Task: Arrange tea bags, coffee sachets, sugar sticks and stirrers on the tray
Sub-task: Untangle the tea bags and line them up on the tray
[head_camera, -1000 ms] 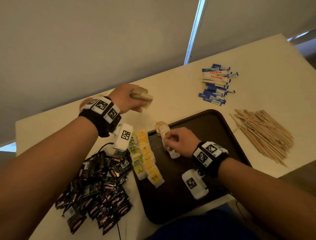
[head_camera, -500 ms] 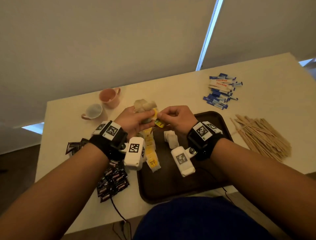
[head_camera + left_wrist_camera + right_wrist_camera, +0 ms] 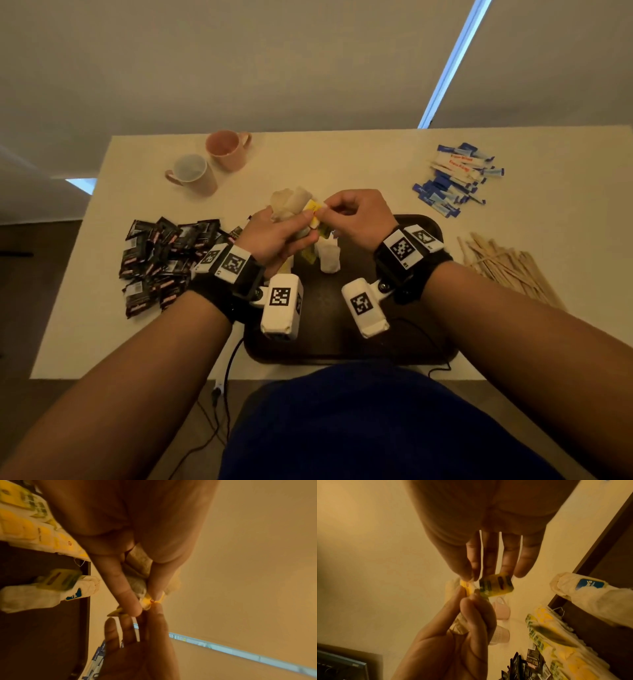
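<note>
I hold a bunch of tea bags [image 3: 291, 205] in my left hand [image 3: 274, 236], fingers curled round it, above the far left corner of the tray [image 3: 424, 339]; my right hand [image 3: 356, 216] pinches a yellow tag [image 3: 314, 208] between thumb and forefinger, other fingers relaxed. The step in hand is, I judge, separating one bag. The next move calls for freeing it and laying it beside the bags [image 3: 328, 257] already on the tray.

Both hands meet fingertip to fingertip above the table.
The left hand [image 3: 274, 236] curls closed at 9 o'clock; the right hand [image 3: 356, 219] at 3 o'clock pinches with thumb and forefinger, forearms converging.
</note>
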